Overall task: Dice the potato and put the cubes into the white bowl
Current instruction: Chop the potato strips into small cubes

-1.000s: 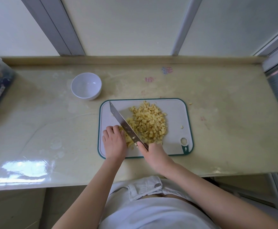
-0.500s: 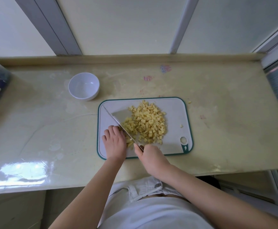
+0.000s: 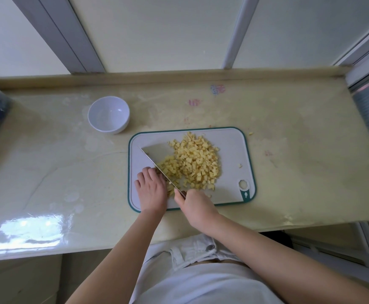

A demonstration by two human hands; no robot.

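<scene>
The counter (image 3: pixel 289 163) is carrying a cutting board (image 3: pixel 232 150), on which potato cubes (image 3: pixel 198 163) are lying heaped. The white bowl (image 3: pixel 108 114) is standing apart, holding none. The right hand (image 3: pixel 195 207) is gripping the knife (image 3: pixel 157 155). The left hand (image 3: pixel 151 190) is resting beside the blade, its grip indiscernible.

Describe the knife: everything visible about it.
The knife has a broad, grey metal blade, like a cleaver's, with a straight edge. It lies diagonally across the left half of the white cutting board, tip toward the far left, its flat tilted upward. Potato cubes cover the blade's right part. The right hand grips the handle, hiding nearly all of it. The left hand rests on the board, fingertips close beside the blade.
</scene>
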